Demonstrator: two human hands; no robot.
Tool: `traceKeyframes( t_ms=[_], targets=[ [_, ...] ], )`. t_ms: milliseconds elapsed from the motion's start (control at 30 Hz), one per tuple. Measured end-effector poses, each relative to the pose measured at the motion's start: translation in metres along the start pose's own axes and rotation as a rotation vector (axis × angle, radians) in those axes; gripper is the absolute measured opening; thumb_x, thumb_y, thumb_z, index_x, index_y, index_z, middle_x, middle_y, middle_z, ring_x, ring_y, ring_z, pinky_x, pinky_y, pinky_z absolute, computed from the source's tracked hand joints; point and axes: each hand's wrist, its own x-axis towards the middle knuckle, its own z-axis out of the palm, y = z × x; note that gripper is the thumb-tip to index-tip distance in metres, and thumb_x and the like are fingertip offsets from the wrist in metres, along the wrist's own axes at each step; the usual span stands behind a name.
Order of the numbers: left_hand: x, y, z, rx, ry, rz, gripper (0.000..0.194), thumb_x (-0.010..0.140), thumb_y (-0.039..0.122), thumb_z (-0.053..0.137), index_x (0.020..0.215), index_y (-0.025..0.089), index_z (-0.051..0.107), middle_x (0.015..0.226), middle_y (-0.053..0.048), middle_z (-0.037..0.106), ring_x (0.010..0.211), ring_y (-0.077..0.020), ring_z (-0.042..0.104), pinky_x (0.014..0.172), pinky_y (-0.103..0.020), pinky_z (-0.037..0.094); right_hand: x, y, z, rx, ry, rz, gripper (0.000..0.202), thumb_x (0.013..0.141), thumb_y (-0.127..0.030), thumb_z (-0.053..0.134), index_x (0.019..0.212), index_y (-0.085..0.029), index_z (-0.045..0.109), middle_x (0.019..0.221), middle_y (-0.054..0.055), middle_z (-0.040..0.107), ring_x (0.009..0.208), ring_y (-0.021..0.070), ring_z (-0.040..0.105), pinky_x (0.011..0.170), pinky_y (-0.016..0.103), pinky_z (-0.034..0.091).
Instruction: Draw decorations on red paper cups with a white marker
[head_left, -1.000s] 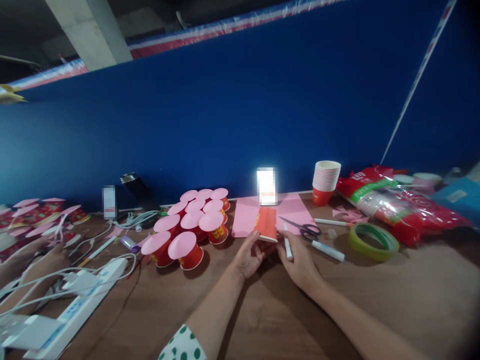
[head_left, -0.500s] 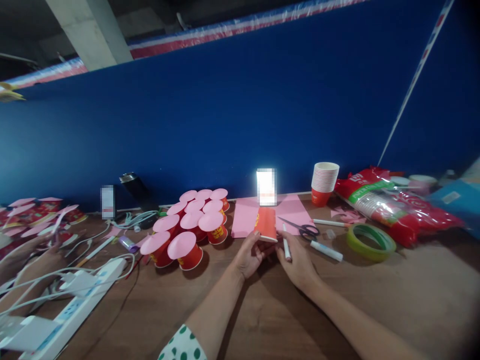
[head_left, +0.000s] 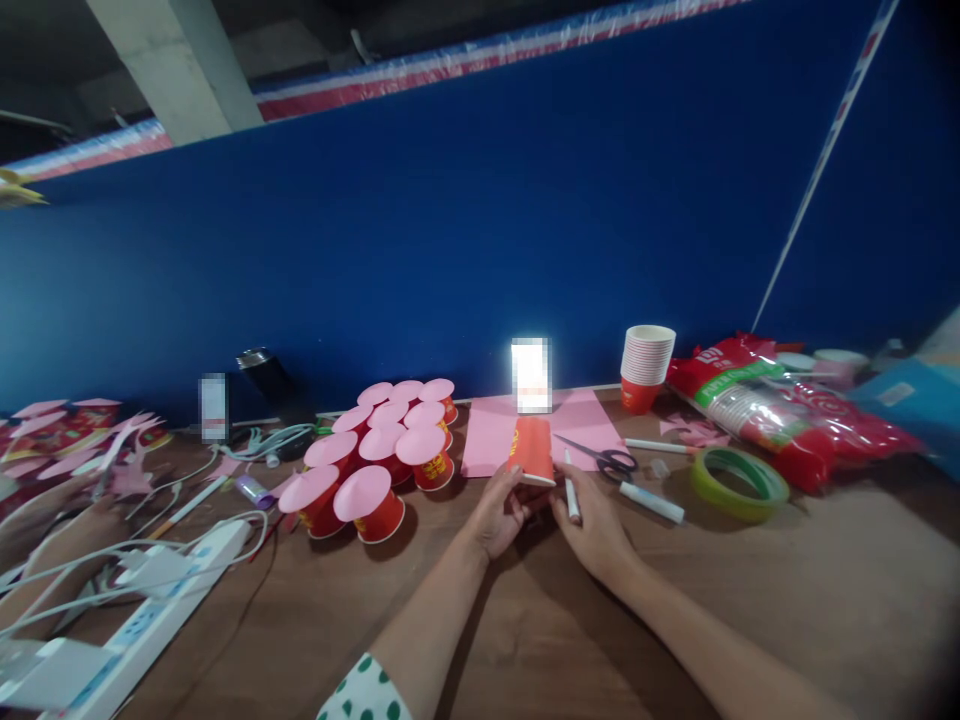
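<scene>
My left hand (head_left: 495,515) grips a red paper cup (head_left: 531,450), which is tipped with its white rim toward me. In my right hand (head_left: 596,520) is a slim white pen (head_left: 571,488), held pointing away from me; the right fingertips are close to the cup's rim, and I cannot tell whether they touch it. Behind the cup lies a pink paper sheet (head_left: 484,440). Black scissors (head_left: 611,460) rest partly on its right side. A capped white marker (head_left: 651,502) lies just right of my right hand.
Left stand several red cups topped with pink discs (head_left: 365,492), and a white power strip (head_left: 165,610). A lit phone (head_left: 532,375) leans at the back. Right are a cup stack (head_left: 646,365), a tape roll (head_left: 739,485) and red cup bags (head_left: 780,410). Another person's hands (head_left: 67,530) cut pink paper at far left.
The cup has tilted slightly in my left hand, showing more of its side. My right hand and pen stay almost still. At far left the other person's pink paper has shifted.
</scene>
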Motion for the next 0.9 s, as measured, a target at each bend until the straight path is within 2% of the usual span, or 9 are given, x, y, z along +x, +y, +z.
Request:
traceKeyframes(
  t_ms=[900],
  targets=[
    [0.0006,-0.0009,-0.0002,0.012,0.022,0.006,0.039,0.078,0.031,0.063,0.113,0.016,0.058,0.098,-0.010,0.069,0.097,-0.0258,0.063,0.088,-0.041,0.047,-0.0001,0.0007,0.0010,0.000,0.003,-0.003,0.040,0.083,-0.019,0.045,0.123,-0.017,0.045,0.120,0.013,0.057,0.110,0.0237,0.055,0.092,0.043,0.048]
  ],
)
